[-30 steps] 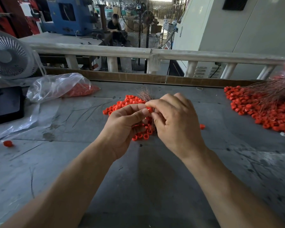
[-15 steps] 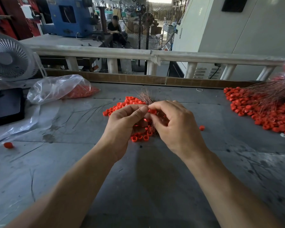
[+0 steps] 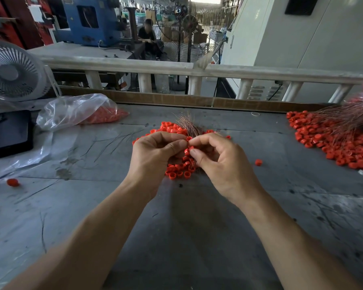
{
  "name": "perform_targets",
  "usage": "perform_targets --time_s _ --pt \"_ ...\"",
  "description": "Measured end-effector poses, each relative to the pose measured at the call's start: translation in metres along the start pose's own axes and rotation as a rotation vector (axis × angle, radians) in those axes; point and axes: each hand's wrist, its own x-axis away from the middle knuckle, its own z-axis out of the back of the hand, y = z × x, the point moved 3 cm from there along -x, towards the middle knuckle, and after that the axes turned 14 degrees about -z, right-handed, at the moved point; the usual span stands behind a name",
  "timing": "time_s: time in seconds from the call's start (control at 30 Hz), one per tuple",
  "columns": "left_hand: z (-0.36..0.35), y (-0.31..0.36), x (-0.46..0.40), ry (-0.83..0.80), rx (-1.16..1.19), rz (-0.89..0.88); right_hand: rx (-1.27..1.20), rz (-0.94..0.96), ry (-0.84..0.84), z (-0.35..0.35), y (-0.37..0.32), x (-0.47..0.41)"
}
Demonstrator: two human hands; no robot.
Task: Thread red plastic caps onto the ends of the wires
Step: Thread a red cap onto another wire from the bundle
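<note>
A heap of small red plastic caps (image 3: 177, 171) lies mid-table, partly hidden behind my hands. A tuft of thin copper wires (image 3: 188, 124) sticks up just beyond my fingers. My left hand (image 3: 155, 153) has its fingers curled, thumb and forefinger pinching at the wires' base. My right hand (image 3: 220, 158) pinches a red cap (image 3: 189, 138) at its forefinger and thumb tips, right against the left fingertips. The wire end inside the cap cannot be made out.
At the right lies a big pile of capped wires (image 3: 335, 141). A clear bag of red caps (image 3: 78, 111), a dark flat case (image 3: 10, 132) and a white fan (image 3: 13, 72) stand at the left. Stray caps (image 3: 258, 162) and loose wires lie on the grey table (image 3: 197, 227).
My right hand has turned and opened out, its lower fingers lifting away while thumb and forefinger stay pinched at the cap. The left hand has hardly moved.
</note>
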Motion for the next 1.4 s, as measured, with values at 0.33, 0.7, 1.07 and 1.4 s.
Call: perform_targets --time_s 0.33,0.7,1.07,1.4 --pt "0.010 0.003 -0.004 0.055 0.001 0.043 0.165 0.017 0.027 0.007 -0.001 0.000" --pt "0.016 0.003 -0.007 0.137 -0.041 -0.046 0.148 -0.004 -0.057 0.005 -0.005 0.005" --pt "0.011 -0.001 -0.006 0.023 -0.205 -0.021 0.307 -0.170 0.454 0.051 0.019 -0.012" --pt "0.016 -0.006 -0.006 0.017 -0.616 -0.119 0.571 -0.729 0.436 0.097 0.074 -0.017"
